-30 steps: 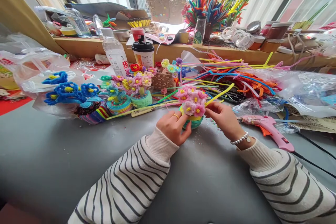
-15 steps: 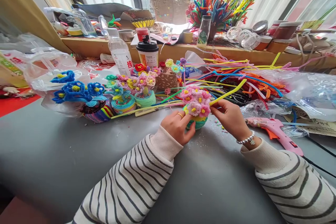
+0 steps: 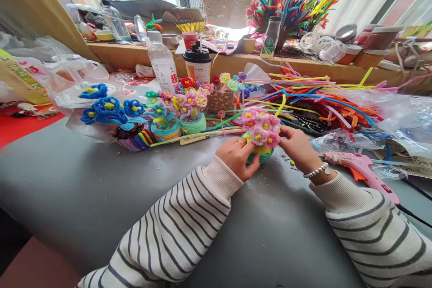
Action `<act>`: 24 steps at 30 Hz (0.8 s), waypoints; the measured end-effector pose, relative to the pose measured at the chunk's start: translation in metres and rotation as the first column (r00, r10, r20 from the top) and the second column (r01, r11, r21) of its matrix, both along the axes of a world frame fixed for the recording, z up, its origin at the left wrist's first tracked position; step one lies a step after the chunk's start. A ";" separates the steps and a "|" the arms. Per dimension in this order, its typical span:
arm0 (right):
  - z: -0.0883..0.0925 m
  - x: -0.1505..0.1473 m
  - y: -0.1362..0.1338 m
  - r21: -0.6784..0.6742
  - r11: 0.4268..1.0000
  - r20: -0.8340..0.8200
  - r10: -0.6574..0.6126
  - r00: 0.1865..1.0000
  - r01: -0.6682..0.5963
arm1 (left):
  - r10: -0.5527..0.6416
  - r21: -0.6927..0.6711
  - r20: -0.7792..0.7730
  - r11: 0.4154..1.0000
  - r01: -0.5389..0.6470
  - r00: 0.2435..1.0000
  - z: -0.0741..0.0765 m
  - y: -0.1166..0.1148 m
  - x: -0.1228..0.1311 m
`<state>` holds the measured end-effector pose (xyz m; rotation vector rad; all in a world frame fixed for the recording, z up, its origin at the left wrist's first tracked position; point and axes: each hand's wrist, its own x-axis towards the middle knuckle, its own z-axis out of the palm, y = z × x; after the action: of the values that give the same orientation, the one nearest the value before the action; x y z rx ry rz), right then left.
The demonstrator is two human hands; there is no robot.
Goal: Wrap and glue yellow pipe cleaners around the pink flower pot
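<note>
A small green pot [image 3: 265,157] of pink pipe-cleaner flowers [image 3: 260,128] with yellow centres stands on the grey table in front of me. My left hand [image 3: 238,155] is closed round the pot's left side, thumb low on its front. At the right of the blooms, my right hand [image 3: 299,148] has its fingers pinched on a yellow pipe cleaner [image 3: 281,105]. That strip rises behind the flowers, and its lower end is hidden by fingers and petals. Yellow fuzzy material circles the pot's top.
A pink glue gun [image 3: 371,171] lies to the right with its cord. Loose pipe cleaners [image 3: 324,90] pile up behind. Finished flower pots [image 3: 165,128], blue flowers [image 3: 110,108], a cutter knife [image 3: 194,140], a water bottle [image 3: 162,63] and a lidded cup [image 3: 197,67] stand or lie left.
The yellow pipe cleaner has swung from slanting out to the right to standing nearly upright behind the flowers. My left hand still holds the pot. The whole view has shifted slightly.
</note>
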<state>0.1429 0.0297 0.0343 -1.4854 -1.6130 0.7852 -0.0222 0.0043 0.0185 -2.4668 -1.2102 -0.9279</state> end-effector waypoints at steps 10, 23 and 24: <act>-0.002 0.006 0.021 -0.205 0.962 -0.187 0.142 0.972 -0.180 | -0.006 -0.065 0.027 0.998 0.008 1.000 0.001 -0.002 0.000; 0.004 0.010 0.028 -0.319 0.867 -0.330 0.278 0.902 -0.384 | -0.125 -0.186 0.113 0.972 0.145 0.986 0.003 0.005 -0.010; 0.004 0.012 0.024 -0.317 0.872 -0.318 0.272 0.908 -0.372 | -0.149 -0.209 0.132 0.962 0.174 0.980 0.003 0.007 -0.012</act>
<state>0.1546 0.0537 0.0386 -1.2946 -1.5846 1.4887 -0.0346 0.0114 0.0218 -2.7559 -1.2203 -1.0425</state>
